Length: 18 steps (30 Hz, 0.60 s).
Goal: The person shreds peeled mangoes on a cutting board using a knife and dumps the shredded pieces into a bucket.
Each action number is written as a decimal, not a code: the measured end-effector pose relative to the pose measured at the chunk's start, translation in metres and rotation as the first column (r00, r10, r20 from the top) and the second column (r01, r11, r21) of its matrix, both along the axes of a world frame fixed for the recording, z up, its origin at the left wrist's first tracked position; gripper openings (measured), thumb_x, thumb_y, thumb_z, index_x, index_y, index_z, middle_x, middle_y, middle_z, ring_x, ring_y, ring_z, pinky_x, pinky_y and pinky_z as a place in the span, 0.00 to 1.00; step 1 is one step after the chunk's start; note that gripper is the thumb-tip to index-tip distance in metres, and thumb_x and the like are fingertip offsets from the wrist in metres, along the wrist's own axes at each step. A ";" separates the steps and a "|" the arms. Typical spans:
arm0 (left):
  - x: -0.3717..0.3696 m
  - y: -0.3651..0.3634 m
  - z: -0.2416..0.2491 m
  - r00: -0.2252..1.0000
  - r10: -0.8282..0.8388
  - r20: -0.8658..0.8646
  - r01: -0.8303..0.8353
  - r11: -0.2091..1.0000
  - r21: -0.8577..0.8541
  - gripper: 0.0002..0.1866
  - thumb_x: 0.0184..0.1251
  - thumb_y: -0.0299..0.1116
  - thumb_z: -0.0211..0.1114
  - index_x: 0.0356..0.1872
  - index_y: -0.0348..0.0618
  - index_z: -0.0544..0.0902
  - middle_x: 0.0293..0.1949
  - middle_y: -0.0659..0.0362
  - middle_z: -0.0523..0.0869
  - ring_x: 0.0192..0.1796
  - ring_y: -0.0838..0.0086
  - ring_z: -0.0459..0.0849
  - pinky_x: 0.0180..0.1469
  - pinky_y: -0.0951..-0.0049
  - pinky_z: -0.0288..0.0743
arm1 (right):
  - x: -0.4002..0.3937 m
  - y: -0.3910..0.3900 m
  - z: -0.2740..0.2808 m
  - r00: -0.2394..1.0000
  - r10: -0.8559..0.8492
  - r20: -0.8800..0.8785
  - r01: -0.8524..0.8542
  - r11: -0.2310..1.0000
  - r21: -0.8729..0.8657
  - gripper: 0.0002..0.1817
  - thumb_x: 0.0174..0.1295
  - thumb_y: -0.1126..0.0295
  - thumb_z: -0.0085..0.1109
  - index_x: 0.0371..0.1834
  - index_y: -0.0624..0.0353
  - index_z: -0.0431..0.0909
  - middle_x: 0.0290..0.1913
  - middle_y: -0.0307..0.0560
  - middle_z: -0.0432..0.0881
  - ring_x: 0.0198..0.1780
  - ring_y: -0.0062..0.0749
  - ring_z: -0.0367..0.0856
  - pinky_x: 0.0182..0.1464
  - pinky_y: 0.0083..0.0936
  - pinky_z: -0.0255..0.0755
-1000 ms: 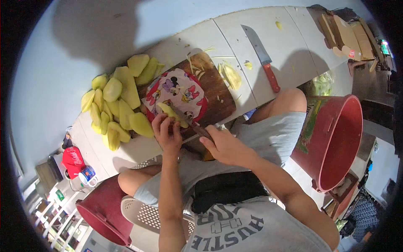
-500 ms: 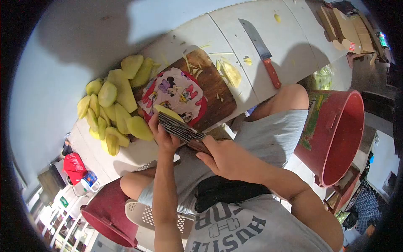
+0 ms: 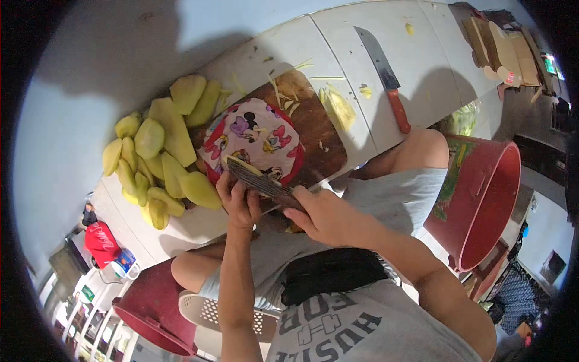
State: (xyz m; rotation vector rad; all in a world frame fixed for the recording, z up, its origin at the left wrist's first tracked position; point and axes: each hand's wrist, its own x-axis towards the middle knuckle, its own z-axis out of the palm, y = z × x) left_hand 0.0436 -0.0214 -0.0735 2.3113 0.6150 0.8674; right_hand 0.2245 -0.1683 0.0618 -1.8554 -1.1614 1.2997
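Note:
My right hand (image 3: 322,217) is wrapped around the handle of a dark slicing blade with parallel ridges (image 3: 259,183), slanting up and left. Along its far edge shows a pale yellow-green mango piece (image 3: 241,165), mostly covered by the blade. My left hand (image 3: 241,202) curls around this piece from below, its fingertips close to the blade. Both are above a round cloth (image 3: 253,130) with cartoon figures and a red border, lying on a wooden chopping board (image 3: 322,130). Several peeled mango pieces (image 3: 149,139) are heaped to the left, overlapping the board's edge.
A large knife (image 3: 380,60) with a red-brown handle lies on the white tiled surface (image 3: 289,45). Yellow scraps (image 3: 341,108) lie beside the board. Red tubs stand right (image 3: 476,199) and lower left (image 3: 154,308). A perforated beige basket (image 3: 202,308) is by my leg.
The blade has tilted, so its ridges look flatter, and less of the mango piece shows. My left fingers have shifted slightly. The view has moved a little.

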 end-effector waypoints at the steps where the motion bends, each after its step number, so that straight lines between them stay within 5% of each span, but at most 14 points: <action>1: -0.002 -0.001 0.000 1.000 0.003 -0.027 -0.003 1.000 0.000 0.15 0.72 0.38 0.57 0.48 0.36 0.78 0.58 0.38 0.74 0.56 0.46 0.75 0.60 0.50 0.69 | 0.000 0.005 -0.010 1.000 0.005 -0.002 -0.005 1.000 -0.001 0.21 0.75 0.57 0.52 0.42 0.69 0.67 0.24 0.71 0.81 0.29 0.71 0.82 0.31 0.58 0.76; 4: -0.001 -0.001 0.003 0.999 -0.002 -0.036 0.002 1.000 -0.007 0.15 0.75 0.39 0.55 0.50 0.37 0.77 0.58 0.37 0.74 0.57 0.44 0.75 0.61 0.47 0.68 | 0.001 0.016 -0.024 0.992 -0.001 0.129 -0.002 1.000 0.021 0.21 0.76 0.56 0.50 0.42 0.69 0.68 0.24 0.72 0.80 0.30 0.72 0.82 0.32 0.59 0.76; 11: -0.001 -0.001 -0.009 0.998 -0.002 0.063 0.001 1.000 0.012 0.18 0.71 0.40 0.58 0.47 0.32 0.80 0.59 0.37 0.74 0.57 0.45 0.76 0.62 0.51 0.70 | -0.007 -0.015 0.022 1.000 0.004 0.014 -0.004 1.000 0.000 0.21 0.76 0.56 0.50 0.43 0.68 0.67 0.24 0.73 0.80 0.30 0.73 0.82 0.32 0.60 0.76; 18: -0.001 0.000 -0.014 0.984 -0.024 0.178 0.018 0.999 0.032 0.17 0.70 0.38 0.59 0.48 0.33 0.79 0.61 0.35 0.73 0.59 0.44 0.76 0.63 0.50 0.69 | -0.014 -0.015 0.008 0.998 -0.053 0.031 0.053 0.999 0.007 0.18 0.74 0.59 0.55 0.43 0.66 0.67 0.25 0.69 0.79 0.31 0.73 0.80 0.32 0.56 0.71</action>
